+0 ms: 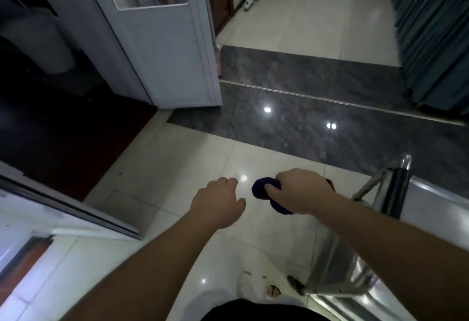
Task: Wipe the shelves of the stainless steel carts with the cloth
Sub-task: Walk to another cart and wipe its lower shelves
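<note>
My right hand grips a bunched dark blue cloth in mid-air above the pale floor tiles. My left hand hovers just to the left of it, fingers loosely curled and holding nothing. A stainless steel cart stands at the right edge of the view, partly under my right forearm. Its top shelf and a lower shelf show, along with a caster near the floor.
A white door stands open ahead on the left, with a dark room behind it. A grey marble threshold strip crosses the floor. Teal curtains hang at the right. A white appliance edge sits at the lower left.
</note>
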Available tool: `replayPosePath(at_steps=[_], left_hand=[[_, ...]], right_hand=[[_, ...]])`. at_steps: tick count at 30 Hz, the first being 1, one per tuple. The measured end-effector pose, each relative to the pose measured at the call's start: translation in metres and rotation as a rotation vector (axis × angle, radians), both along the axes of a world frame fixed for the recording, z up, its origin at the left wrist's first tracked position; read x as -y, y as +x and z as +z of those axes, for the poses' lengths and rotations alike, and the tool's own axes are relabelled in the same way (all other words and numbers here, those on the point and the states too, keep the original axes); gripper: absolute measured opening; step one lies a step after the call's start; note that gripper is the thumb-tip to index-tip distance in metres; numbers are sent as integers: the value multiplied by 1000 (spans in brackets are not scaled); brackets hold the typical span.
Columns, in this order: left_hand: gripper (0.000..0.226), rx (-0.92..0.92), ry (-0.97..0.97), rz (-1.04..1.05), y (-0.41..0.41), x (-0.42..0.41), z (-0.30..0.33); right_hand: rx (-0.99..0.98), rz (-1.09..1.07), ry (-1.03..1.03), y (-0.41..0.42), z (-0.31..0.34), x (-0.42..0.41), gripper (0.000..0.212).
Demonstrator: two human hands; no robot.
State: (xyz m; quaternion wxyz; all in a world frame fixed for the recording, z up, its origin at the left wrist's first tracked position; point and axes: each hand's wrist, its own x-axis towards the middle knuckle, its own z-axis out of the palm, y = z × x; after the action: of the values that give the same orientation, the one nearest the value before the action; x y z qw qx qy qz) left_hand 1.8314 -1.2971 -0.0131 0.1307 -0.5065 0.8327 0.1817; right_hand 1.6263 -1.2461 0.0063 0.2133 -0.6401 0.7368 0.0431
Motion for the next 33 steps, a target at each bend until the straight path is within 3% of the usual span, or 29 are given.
replayPosePath(at_steps=[9,19,27,33], left_hand=[[60,-2,4,-89,-57,162,-13],[61,-19,32,-360,-141,363,-12],[52,-20,56,-577,-282,437,-18],[46,6,49,-647,-441,472,-12]], right_hand=[[-98,-76,43,-54,-16,140,55],[-70,-489,105,-116,-11,266,57],[-57,-629,114,-211,-16,307,55],[-12,-728,60,-360,-18,333,56]])
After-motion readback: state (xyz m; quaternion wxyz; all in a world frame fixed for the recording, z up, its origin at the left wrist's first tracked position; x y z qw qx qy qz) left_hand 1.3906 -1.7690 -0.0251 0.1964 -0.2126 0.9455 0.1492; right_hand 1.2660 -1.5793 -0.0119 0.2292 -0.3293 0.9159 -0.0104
